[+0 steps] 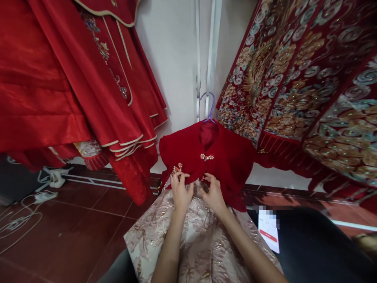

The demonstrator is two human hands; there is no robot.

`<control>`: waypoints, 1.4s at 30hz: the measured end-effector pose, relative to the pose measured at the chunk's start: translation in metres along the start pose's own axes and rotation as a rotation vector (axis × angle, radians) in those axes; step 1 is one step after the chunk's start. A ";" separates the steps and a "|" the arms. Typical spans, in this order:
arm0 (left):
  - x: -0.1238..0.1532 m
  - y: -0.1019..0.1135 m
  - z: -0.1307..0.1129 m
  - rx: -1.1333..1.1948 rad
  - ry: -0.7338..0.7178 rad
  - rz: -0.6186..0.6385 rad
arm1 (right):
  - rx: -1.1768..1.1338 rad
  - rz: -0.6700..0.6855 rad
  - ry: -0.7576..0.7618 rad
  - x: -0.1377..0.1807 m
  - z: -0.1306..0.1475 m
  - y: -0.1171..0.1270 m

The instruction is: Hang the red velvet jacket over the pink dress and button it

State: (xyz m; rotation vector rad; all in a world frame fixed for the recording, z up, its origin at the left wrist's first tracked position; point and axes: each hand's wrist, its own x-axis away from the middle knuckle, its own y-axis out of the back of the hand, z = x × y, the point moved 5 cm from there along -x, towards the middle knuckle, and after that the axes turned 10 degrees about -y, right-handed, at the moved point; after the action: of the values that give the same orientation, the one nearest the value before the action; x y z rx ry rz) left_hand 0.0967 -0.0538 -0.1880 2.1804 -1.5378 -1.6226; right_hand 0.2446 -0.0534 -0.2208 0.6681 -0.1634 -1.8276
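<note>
A red velvet capelet (pixel 232 157) hangs on a purple hanger (pixel 211 108) in front of me, over a pale pink-gold brocade skirt (pixel 153 232). A beaded knot fastener (pixel 207 157) sits below its collar. My left hand (pixel 182 192) has its fingers curled on the capelet's lower front edge, close to a beaded ornament (pixel 176 169). At the other side of the front opening, my right hand (pixel 213 192) pinches the edge between thumb and fingers. Whatever lies under the fingertips is mostly hidden.
Red satin garments with pale piping (pixel 118 98) hang at left, and embroidered red garments (pixel 282 82) hang at right. A lit phone (pixel 268 232) rests on a black surface (pixel 306 236) at right. White cables (pixel 23 220) lie on the tiled floor (pixel 76 232).
</note>
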 end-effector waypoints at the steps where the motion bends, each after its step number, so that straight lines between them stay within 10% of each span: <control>1: 0.000 -0.002 -0.001 0.017 0.016 0.068 | -0.027 0.036 -0.021 -0.001 -0.006 -0.004; 7: -0.005 0.002 -0.015 0.062 0.075 0.274 | -0.172 0.032 -0.124 -0.004 -0.019 -0.006; 16: -0.010 0.022 -0.039 0.079 -0.021 -0.050 | -0.825 0.238 -0.479 -0.015 -0.013 0.010; 23: 0.013 -0.025 -0.040 0.187 -0.097 0.475 | -1.276 0.144 -0.643 -0.032 -0.003 0.079; 26: 0.005 -0.020 -0.028 0.276 -0.033 0.399 | -1.370 0.142 -0.588 -0.032 0.004 0.100; 32: -0.012 0.016 0.000 0.187 0.143 -0.164 | -1.092 0.434 -0.434 -0.016 0.037 0.082; 37: -0.011 0.015 0.011 0.315 0.111 -0.130 | -0.773 0.595 -0.217 -0.002 0.060 0.052; 42: -0.010 0.006 0.024 0.512 0.212 -0.130 | -0.620 0.364 -0.088 -0.013 0.059 0.026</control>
State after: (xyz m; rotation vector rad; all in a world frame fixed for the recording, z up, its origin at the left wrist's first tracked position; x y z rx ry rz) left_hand 0.0753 -0.0384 -0.1883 2.6393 -1.9420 -1.0509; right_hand 0.2384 -0.0640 -0.1557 0.1087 0.2097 -1.4418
